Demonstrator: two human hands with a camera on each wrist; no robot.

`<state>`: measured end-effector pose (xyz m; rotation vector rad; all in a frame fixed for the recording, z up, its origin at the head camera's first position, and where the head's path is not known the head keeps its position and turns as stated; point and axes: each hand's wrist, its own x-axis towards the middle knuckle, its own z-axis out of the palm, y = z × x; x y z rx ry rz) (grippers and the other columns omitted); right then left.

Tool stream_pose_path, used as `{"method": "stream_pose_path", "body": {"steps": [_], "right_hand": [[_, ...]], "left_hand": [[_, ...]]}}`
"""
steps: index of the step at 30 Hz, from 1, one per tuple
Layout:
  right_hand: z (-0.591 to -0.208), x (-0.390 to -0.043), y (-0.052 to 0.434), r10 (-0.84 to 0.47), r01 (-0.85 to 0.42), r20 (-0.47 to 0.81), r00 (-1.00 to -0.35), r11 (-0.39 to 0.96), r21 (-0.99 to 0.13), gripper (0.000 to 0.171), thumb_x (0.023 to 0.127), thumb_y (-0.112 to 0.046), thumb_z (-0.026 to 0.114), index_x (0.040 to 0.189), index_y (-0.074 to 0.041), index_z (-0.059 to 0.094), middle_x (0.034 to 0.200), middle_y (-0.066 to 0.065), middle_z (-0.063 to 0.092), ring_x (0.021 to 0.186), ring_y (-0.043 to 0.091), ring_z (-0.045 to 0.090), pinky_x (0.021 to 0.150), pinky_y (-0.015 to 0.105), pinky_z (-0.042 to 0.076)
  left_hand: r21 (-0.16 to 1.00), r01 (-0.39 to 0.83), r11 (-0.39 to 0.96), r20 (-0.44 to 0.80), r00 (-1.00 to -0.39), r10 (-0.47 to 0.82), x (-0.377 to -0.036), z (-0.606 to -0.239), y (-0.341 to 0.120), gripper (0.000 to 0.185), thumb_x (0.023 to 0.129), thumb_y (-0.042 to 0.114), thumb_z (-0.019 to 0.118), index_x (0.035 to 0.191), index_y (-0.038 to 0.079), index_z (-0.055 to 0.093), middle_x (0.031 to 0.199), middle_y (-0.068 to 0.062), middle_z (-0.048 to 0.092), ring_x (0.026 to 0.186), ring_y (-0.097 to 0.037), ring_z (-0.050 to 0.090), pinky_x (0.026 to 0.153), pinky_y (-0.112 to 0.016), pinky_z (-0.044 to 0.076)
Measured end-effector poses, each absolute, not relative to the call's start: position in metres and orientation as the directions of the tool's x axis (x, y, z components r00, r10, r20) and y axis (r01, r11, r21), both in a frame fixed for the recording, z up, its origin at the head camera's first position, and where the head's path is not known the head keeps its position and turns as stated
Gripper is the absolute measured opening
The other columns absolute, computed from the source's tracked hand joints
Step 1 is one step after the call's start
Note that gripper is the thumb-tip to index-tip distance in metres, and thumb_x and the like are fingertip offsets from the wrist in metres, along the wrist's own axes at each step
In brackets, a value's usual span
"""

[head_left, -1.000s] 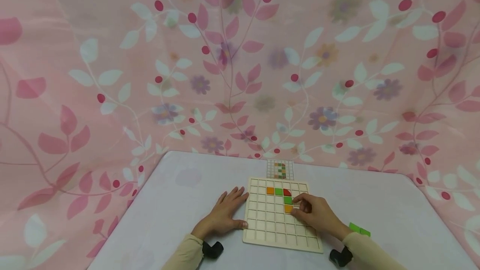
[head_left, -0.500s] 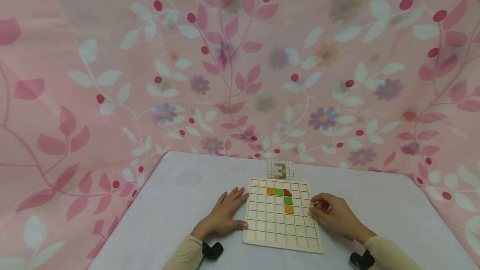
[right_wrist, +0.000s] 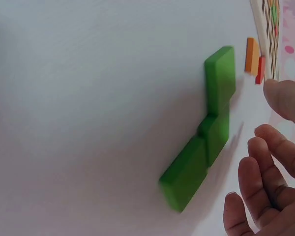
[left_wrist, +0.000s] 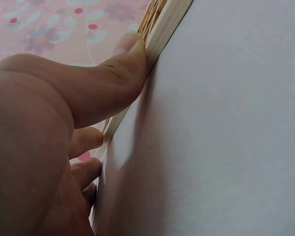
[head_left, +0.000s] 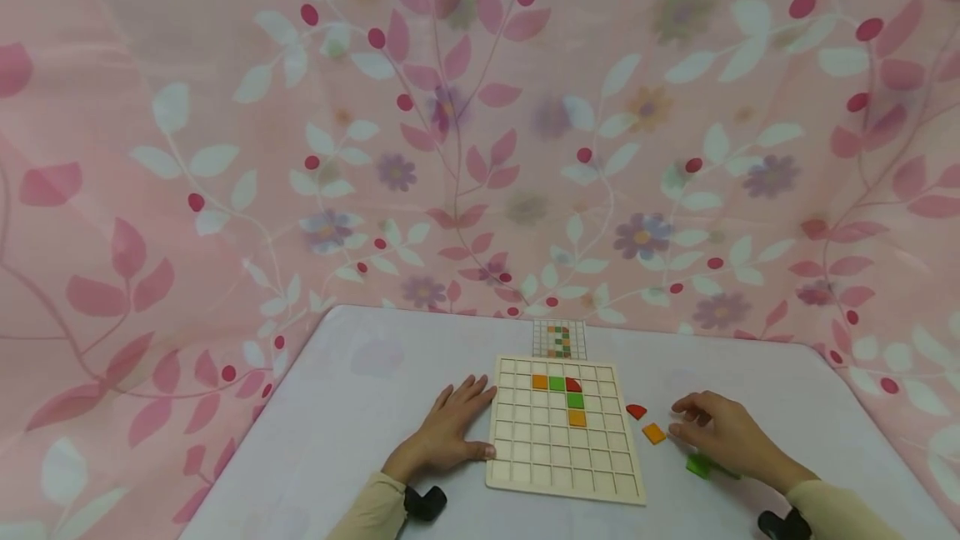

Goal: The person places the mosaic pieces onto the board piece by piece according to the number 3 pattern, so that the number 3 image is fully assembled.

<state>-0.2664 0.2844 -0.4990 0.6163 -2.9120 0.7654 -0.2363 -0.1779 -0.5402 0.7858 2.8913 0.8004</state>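
While the right hand point(head_left: 723, 432) hovers half open, holding nothing | small flat green wooden tiles point(right_wrist: 206, 130) lie at its 6 o'clock on the white table point(head_left: 360, 407) | probably light, hard, smooth; pinch by edges | left hand point(head_left: 444, 426) rests flat against the pale wooden grid board point(head_left: 562, 473).

We see soft, even, fairly bright light in the head view, with only faint shadows under the hands and the board point(head_left: 566, 432), no glare, and the curtain point(head_left: 480, 123) bowed toward the edges by the wide lens. In the left wrist view our left hand point(left_wrist: 44, 142) fills the near side, out of focus and casting a dim shadow on the table point(left_wrist: 226, 147). In the right wrist view the green tiles point(right_wrist: 206, 132) look smeared by blur, with a soft shadow beside them.
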Motion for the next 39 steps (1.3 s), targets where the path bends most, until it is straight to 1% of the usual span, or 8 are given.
{"method": "stream_pose_path", "body": {"steps": [6, 10, 14, 19, 23, 27, 33, 39], "right_hand": [[-0.497, -0.259, 0.303, -0.356, -0.365, 0.102, -0.929, 0.831, -0.42, 0.039, 0.079, -0.046, 0.08, 0.104, -0.018, 0.071, 0.091, -0.009, 0.063, 0.082, 0.004, 0.055, 0.07, 0.024, 0.051], [-0.498, -0.256, 0.315, -0.415, -0.425, 0.118, -0.902, 0.808, -0.407, 0.04, 0.076, -0.048, 0.082, 0.102, -0.019, 0.071, 0.093, -0.012, 0.064, 0.081, 0.001, 0.055, 0.069, 0.023, 0.051], [-0.501, -0.254, 0.324, -0.469, -0.452, 0.079, -0.879, 0.772, -0.447, 0.039, 0.076, -0.047, 0.081, 0.102, -0.021, 0.069, 0.096, -0.014, 0.065, 0.083, -0.003, 0.058, 0.071, 0.021, 0.052], [-0.503, -0.25, 0.326, -0.466, -0.414, 0.019, -0.885, 0.766, -0.492, 0.037, 0.078, -0.048, 0.08, 0.101, -0.022, 0.069, 0.095, -0.015, 0.065, 0.082, -0.004, 0.058, 0.07, 0.02, 0.052], [-0.503, -0.247, 0.327, -0.451, -0.375, -0.017, -0.893, 0.763, -0.527, 0.036, 0.078, -0.047, 0.08, 0.099, -0.019, 0.068, 0.093, -0.012, 0.066, 0.08, -0.002, 0.057, 0.068, 0.019, 0.052], [-0.503, -0.244, 0.331, -0.441, -0.335, -0.057, -0.896, 0.753, -0.566, 0.039, 0.079, -0.044, 0.08, 0.103, -0.016, 0.067, 0.095, -0.009, 0.067, 0.08, -0.001, 0.058, 0.069, 0.019, 0.052], [-0.501, -0.242, 0.335, -0.491, -0.395, -0.02, -0.871, 0.724, -0.566, 0.037, 0.081, -0.038, 0.08, 0.107, -0.015, 0.067, 0.095, -0.011, 0.067, 0.08, 0.0, 0.058, 0.067, 0.02, 0.052], [-0.503, -0.238, 0.34, -0.455, -0.407, 0.029, -0.89, 0.764, -0.5, 0.04, 0.076, -0.041, 0.083, 0.101, -0.014, 0.066, 0.088, -0.012, 0.063, 0.075, -0.003, 0.053, 0.066, 0.02, 0.051]], "left_hand": [[0.501, 0.455, 0.736, 0.091, -0.874, 0.478, -0.236, -0.541, -0.178, 0.092, 0.084, 0.056, 0.069, 0.156, 0.014, 0.03, 0.164, -0.008, 0.023, 0.152, -0.032, 0.013, 0.119, -0.061, 0.009], [0.494, 0.458, 0.739, 0.098, -0.874, 0.476, -0.236, -0.542, -0.178, 0.092, 0.084, 0.056, 0.07, 0.156, 0.014, 0.031, 0.164, -0.008, 0.023, 0.152, -0.032, 0.014, 0.119, -0.061, 0.009], [0.49, 0.456, 0.743, 0.1, -0.876, 0.472, -0.237, -0.541, -0.178, 0.093, 0.082, 0.055, 0.071, 0.156, 0.014, 0.032, 0.164, -0.008, 0.023, 0.152, -0.032, 0.014, 0.119, -0.06, 0.01], [0.506, 0.448, 0.737, 0.101, -0.879, 0.466, -0.238, -0.539, -0.178, 0.094, 0.082, 0.054, 0.072, 0.156, 0.014, 0.032, 0.164, -0.01, 0.022, 0.152, -0.033, 0.013, 0.119, -0.06, 0.008], [0.513, 0.457, 0.727, 0.115, -0.875, 0.47, -0.238, -0.538, -0.178, 0.093, 0.082, 0.054, 0.073, 0.155, 0.012, 0.033, 0.163, -0.013, 0.024, 0.152, -0.035, 0.014, 0.119, -0.061, 0.009], [0.519, 0.466, 0.717, 0.128, -0.871, 0.474, -0.238, -0.538, -0.176, 0.093, 0.082, 0.053, 0.073, 0.154, 0.011, 0.034, 0.162, -0.014, 0.026, 0.151, -0.037, 0.016, 0.118, -0.062, 0.009], [0.513, 0.463, 0.723, 0.119, -0.872, 0.474, -0.238, -0.536, -0.176, 0.093, 0.082, 0.053, 0.073, 0.154, 0.01, 0.034, 0.162, -0.014, 0.025, 0.151, -0.037, 0.016, 0.118, -0.062, 0.01], [0.517, 0.462, 0.721, 0.113, -0.871, 0.478, -0.237, -0.537, -0.177, 0.093, 0.082, 0.053, 0.072, 0.155, 0.012, 0.033, 0.163, -0.013, 0.023, 0.152, -0.036, 0.014, 0.119, -0.062, 0.008]]}}
